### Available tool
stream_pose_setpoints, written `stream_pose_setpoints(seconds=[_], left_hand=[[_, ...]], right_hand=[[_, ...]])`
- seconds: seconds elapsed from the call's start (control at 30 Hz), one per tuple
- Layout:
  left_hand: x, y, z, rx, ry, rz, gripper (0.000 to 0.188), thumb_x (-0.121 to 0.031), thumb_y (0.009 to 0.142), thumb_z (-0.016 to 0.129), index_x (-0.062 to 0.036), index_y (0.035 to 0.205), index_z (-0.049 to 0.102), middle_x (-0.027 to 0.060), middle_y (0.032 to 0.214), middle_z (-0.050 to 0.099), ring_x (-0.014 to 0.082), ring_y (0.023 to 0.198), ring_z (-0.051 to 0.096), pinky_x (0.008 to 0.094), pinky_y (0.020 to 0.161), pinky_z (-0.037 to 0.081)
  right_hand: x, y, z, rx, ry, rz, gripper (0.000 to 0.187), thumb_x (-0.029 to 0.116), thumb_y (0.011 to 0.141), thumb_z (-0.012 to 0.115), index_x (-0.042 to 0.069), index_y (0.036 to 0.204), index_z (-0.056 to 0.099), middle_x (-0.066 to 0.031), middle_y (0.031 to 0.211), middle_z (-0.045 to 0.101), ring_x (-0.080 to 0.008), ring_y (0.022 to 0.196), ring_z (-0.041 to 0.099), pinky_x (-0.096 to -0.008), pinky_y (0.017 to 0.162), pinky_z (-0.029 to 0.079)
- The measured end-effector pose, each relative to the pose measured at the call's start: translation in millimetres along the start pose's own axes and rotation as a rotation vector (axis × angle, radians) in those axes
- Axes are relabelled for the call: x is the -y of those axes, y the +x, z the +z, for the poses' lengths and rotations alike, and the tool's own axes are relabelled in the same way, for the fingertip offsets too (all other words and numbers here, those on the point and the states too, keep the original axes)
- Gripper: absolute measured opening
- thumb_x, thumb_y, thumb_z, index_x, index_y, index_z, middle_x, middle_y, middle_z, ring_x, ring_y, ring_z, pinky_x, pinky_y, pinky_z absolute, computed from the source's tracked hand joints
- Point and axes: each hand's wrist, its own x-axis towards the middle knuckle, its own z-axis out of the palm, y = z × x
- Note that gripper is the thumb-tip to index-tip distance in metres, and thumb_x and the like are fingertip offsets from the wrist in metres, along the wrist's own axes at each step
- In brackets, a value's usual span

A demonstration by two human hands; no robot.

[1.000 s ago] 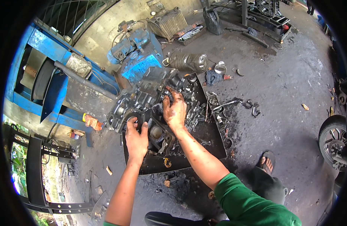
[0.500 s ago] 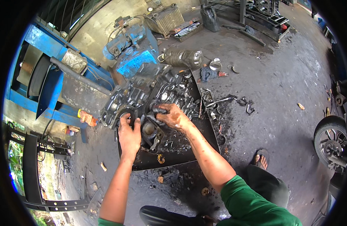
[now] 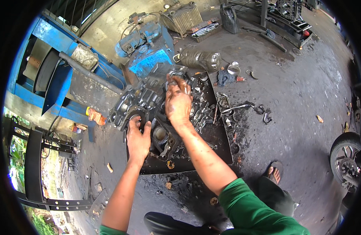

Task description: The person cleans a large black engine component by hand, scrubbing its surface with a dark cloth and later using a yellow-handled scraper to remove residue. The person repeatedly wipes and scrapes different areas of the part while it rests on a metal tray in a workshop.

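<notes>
A dark, oily engine block point(image 3: 147, 92) lies tilted over a black metal tray point(image 3: 180, 167). My left hand point(image 3: 138, 141) grips the block's near left end, its thumb and fingers hooked at the rim of a round opening. At the block's far right side is my right hand point(image 3: 178, 102), its fingers bent down around a dark, shiny lump that I cannot make out. A round bore point(image 3: 159, 133) shows in the near part of the block, between my two forearms. Several loose metal engine parts point(image 3: 202, 111) lie in the tray, right of my right hand.
Beyond the block stand a blue machine point(image 3: 149, 58) and a dark plastic jug point(image 3: 200, 58) on its side. A blue steel frame point(image 3: 57, 88) is at the left. Rings and a rag point(image 3: 226, 78) lie on the floor. A wheel point(image 3: 347, 156) stands at the right.
My right hand has moved away from me across the block, from its middle to its far side, fingers still closed. My left hand stays at the round opening. The whole view has shifted slightly.
</notes>
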Motion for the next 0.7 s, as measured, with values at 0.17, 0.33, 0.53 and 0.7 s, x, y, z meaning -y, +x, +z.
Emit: stream_pose_setpoints(seconds=[0.17,0.33,0.53,0.7], left_hand=[[-5,-1,-1,0.017,-0.014,-0.043,0.049,-0.028,0.092,0.067,-0.0015,0.129,0.050,0.0249,0.116,0.063,0.0386,0.111,0.060,0.0467,0.096,0.046],[-8,-4,-2,-0.009,0.034,-0.005,0.047,-0.027,0.092,0.066,-0.0027,0.129,0.050,0.0229,0.116,0.063,0.0386,0.111,0.059,0.0478,0.096,0.045],[-5,-4,-1,-0.028,0.048,0.007,0.048,-0.029,0.090,0.067,-0.0036,0.128,0.050,0.0210,0.114,0.064,0.0390,0.111,0.058,0.0478,0.096,0.045],[-4,-4,0,-0.024,0.049,-0.006,0.048,-0.029,0.092,0.068,-0.0046,0.129,0.051,0.0226,0.112,0.065,0.0374,0.108,0.062,0.0460,0.094,0.048]], right_hand=[[1,-2,10,-0.075,0.149,0.112,0.033,0.018,0.096,0.053,0.007,0.126,0.063,-0.0188,0.125,0.058,-0.0381,0.111,0.058,-0.0452,0.096,0.047],[-1,14,-1,0.015,0.018,0.134,0.027,0.023,0.094,0.055,0.001,0.104,0.067,-0.0259,0.099,0.066,-0.0454,0.092,0.064,-0.0502,0.083,0.052],[-3,29,-24,0.321,-0.078,0.202,0.030,0.027,0.091,0.058,-0.001,0.093,0.070,-0.0268,0.097,0.068,-0.0437,0.093,0.066,-0.0492,0.084,0.053],[-6,27,-49,0.580,-0.099,0.195,0.033,0.029,0.088,0.062,-0.001,0.095,0.073,-0.0296,0.100,0.068,-0.0402,0.101,0.066,-0.0464,0.088,0.053]])
